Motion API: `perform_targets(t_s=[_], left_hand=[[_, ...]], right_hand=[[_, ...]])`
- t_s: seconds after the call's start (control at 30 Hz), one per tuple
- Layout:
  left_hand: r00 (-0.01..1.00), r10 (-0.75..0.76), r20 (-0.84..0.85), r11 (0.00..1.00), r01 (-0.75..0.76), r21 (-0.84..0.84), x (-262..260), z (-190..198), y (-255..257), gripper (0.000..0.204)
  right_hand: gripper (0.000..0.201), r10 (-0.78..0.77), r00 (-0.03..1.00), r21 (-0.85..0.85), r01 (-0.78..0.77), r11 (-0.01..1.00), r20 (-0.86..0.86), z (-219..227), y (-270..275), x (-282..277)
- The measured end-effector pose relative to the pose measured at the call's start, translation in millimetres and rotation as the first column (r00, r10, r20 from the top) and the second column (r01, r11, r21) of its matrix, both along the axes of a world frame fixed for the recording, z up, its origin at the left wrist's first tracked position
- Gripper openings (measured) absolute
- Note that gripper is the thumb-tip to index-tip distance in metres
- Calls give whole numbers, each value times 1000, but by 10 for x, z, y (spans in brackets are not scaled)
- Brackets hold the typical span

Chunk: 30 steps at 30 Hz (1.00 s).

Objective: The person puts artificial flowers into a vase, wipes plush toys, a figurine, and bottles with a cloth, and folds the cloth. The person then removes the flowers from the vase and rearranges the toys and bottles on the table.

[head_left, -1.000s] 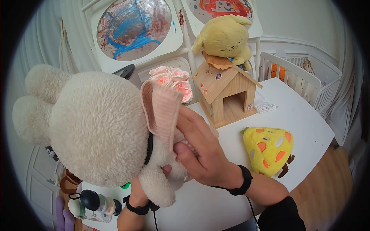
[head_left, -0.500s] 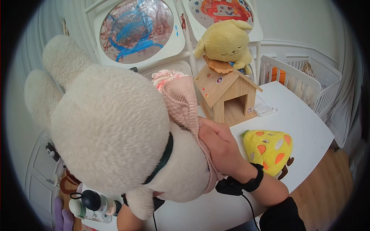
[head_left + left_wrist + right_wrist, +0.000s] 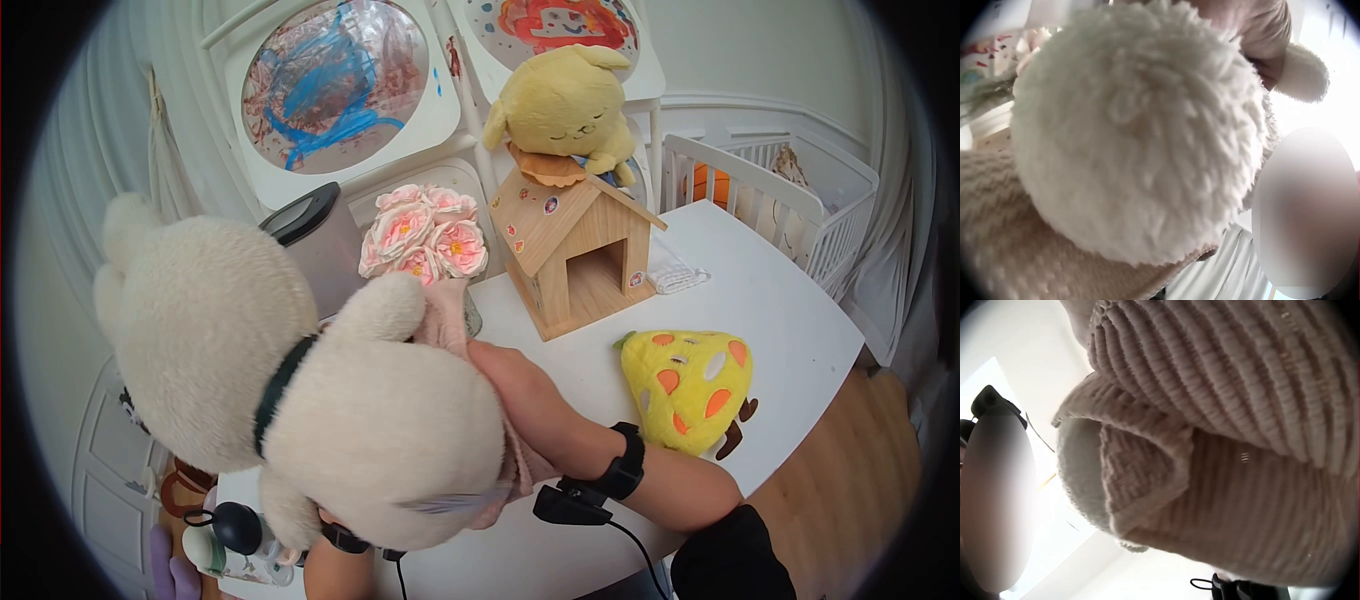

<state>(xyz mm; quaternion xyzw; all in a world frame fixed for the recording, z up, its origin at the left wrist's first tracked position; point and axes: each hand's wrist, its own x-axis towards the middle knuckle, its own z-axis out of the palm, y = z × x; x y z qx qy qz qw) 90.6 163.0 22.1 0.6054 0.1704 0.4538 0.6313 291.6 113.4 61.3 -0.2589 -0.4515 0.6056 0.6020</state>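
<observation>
A cream plush rabbit [image 3: 400,430] with a dark green neck ribbon [image 3: 285,390] leans left above the white table, its back toward me. My left hand [image 3: 1257,25] grips its body from the front; in the head view the rabbit hides most of that hand. A pink ribbed knit garment [image 3: 1210,369] runs along the rabbit's far and right sides. My right hand [image 3: 525,400] holds this garment against the rabbit's side, its fingertips hidden behind the rabbit. A fluffy round part of the rabbit fills the middle of the left wrist view.
A wooden toy house [image 3: 570,255] bears a yellow plush dog [image 3: 560,110]. Pink flowers [image 3: 425,235] and a dark-lidded bin [image 3: 325,240] stand at the back. A yellow spotted plush [image 3: 690,385] lies on the white table [image 3: 800,320] at right. Bottles [image 3: 235,530] stand at lower left.
The rabbit has swung from a more upright pose to tilted left, showing more of its back, and has moved lower. The garment has slipped mostly out of sight behind it, with my right hand.
</observation>
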Motion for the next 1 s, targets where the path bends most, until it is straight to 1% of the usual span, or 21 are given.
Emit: perform_targets(t_s=[0.03,0.07,0.1,0.17,0.2,0.23,0.3,0.33,0.43,0.5,0.53,0.57,0.67,0.7,0.77,0.8,0.83,0.87,0.9,0.93,1.0], left_hand=[[1000,-15,4,1000,15,-7,2,0,9,65],[1000,-29,8,999,29,-13,3,1,19,65],[999,-43,13,999,43,-18,2,4,29,65],[997,-72,28,997,73,-30,10,1,52,66],[996,-87,38,996,88,-35,16,-2,64,66],[994,-99,49,994,101,-42,20,-7,77,66],[990,-119,70,991,123,-55,14,-21,95,66],[989,-126,80,990,131,-62,1,-29,102,66],[984,-139,110,986,148,-78,-64,-40,123,66],[980,-147,132,983,159,-88,-118,-47,129,67],[978,-150,145,982,164,-93,-145,-54,133,67],[976,-151,158,981,168,-99,-174,-62,134,67],[967,-157,203,976,183,-114,-239,-87,147,67],[962,-160,220,975,189,-117,-258,-93,155,67],[953,-161,255,973,197,-120,-304,-101,162,68],[948,-163,273,972,202,-121,-324,-102,170,68],[942,-165,291,971,207,-121,-342,-104,177,68],[936,-168,309,969,214,-121,-357,-108,184,68],[929,-172,328,968,222,-121,-368,-114,185,69],[921,-177,347,966,230,-119,-376,-114,192,69],[903,-185,388,963,246,-113,-378,-79,185,69]], right_hand=[[42,-70,980,83,55,995,185,-31,18,-8],[41,-79,990,55,73,996,120,0,-23,-67],[41,-83,990,57,77,995,113,-38,-6,-107],[41,-112,979,51,105,993,171,-164,59,-156],[40,-134,974,106,116,988,183,-208,77,-169],[40,-138,974,108,119,987,181,-211,67,-192],[40,51,997,-7,-51,999,-52,-212,46,-238],[40,54,997,-6,-54,999,-53,-228,45,-254],[36,129,991,-66,-131,989,-37,-326,82,-315],[41,139,982,-17,-138,990,126,-484,115,-385],[35,35,999,9,-35,999,-16,-557,173,-553],[35,42,999,10,-42,999,-15,-597,184,-569],[31,-66,997,64,64,996,29,-464,93,-555],[31,-60,998,66,58,996,35,-428,109,-502],[30,-54,995,-86,62,994,87,-382,131,-384],[26,-213,960,42,209,977,184,-473,193,-348],[26,-207,960,47,201,978,190,-499,259,-293],[24,-284,958,-81,285,955,31,-475,325,-228],[23,-373,921,-220,342,913,-115,-427,362,-156],[23,-368,923,-214,340,916,-109,-359,367,-62],[23,-382,886,-128,360,924,-264,-200,345,120]])
